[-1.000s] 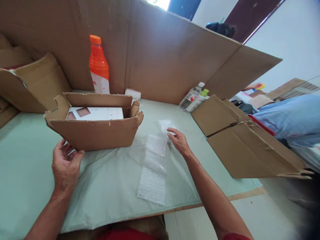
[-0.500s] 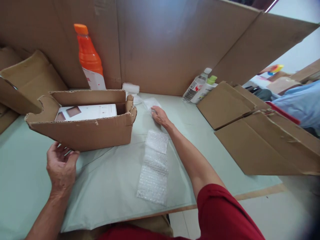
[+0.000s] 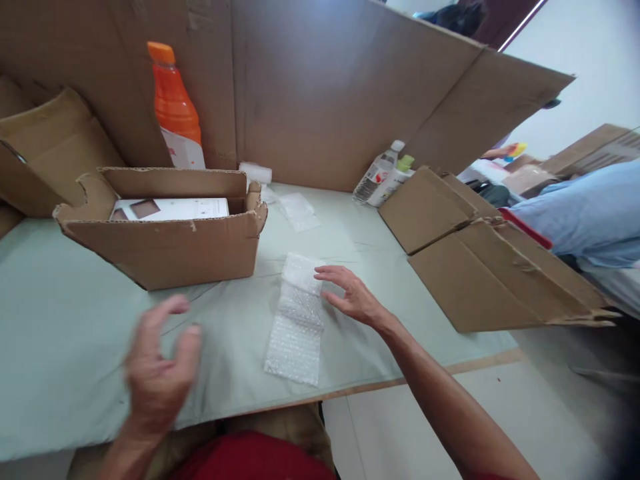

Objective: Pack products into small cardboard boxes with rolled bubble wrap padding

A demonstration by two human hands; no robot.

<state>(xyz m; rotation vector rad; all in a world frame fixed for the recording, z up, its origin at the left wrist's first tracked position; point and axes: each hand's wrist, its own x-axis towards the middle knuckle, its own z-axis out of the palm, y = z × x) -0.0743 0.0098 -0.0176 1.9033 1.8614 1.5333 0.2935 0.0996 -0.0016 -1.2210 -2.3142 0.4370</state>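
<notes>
My right hand [image 3: 350, 295] hovers open, fingers spread, at the right edge of a long strip of bubble wrap [image 3: 295, 320] lying on the pale green table cover [image 3: 60, 320]. My left hand [image 3: 160, 370] is raised above the table near its front edge, blurred, fingers loosely curled with nothing in them. An open cardboard box [image 3: 165, 243] stands behind it, with a white flat box [image 3: 170, 208] inside. A smaller clear plastic piece [image 3: 299, 211] lies on the table beyond the bubble wrap.
An orange bottle [image 3: 175, 110] stands behind the box against a tall cardboard screen [image 3: 325, 100]. Two plastic bottles [image 3: 383, 179] lean at the back right. Flattened cardboard [image 3: 490, 267] covers the right side. A person in light blue [image 3: 585, 213] sits at far right.
My right hand left the small plastic piece at the back and drew back to the bubble wrap. My left hand let go of the box's front and moved toward me.
</notes>
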